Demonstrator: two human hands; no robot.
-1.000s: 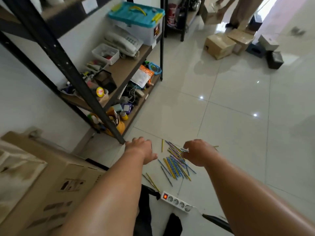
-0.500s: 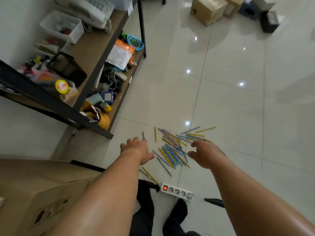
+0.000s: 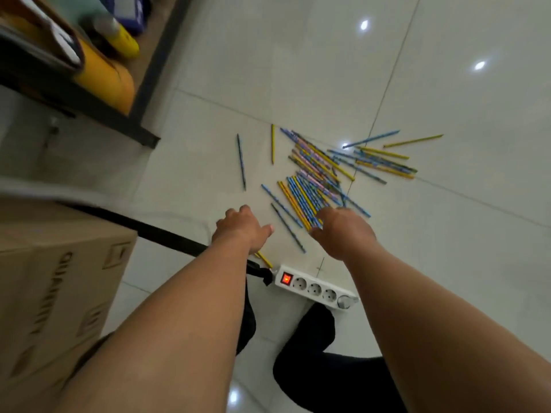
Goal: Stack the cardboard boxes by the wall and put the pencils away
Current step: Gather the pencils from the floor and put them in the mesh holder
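In the head view, the pencils (image 3: pixel 316 180) lay scattered on the pale tiled floor (image 3: pixel 447 263), the thickest bunch just above the middle of the picture, with strays fanning out toward 2 o'clock and two loose ones at 11 o'clock of the bunch. The right hand (image 3: pixel 343 234) hung over the near ends of the bunch, its back to the camera and its thumb stuck out toward 9 o'clock. Its fingers were hidden beneath it, so whether they were spread, together or pinching a pencil could not be told. The left hand (image 3: pixel 243 231), at 9 o'clock of the right and apart from it, had its fingers bent downward and its thumb pointing at 3 o'clock, with nothing seen in its grasp.

A white power strip (image 3: pixel 316 287), its red switch lit, lay at 6 o'clock of the hands. A cardboard box (image 3: pixel 59 278) stood at 8 o'clock. A dark shelf frame (image 3: pixel 89 102) crossed at 10 o'clock.
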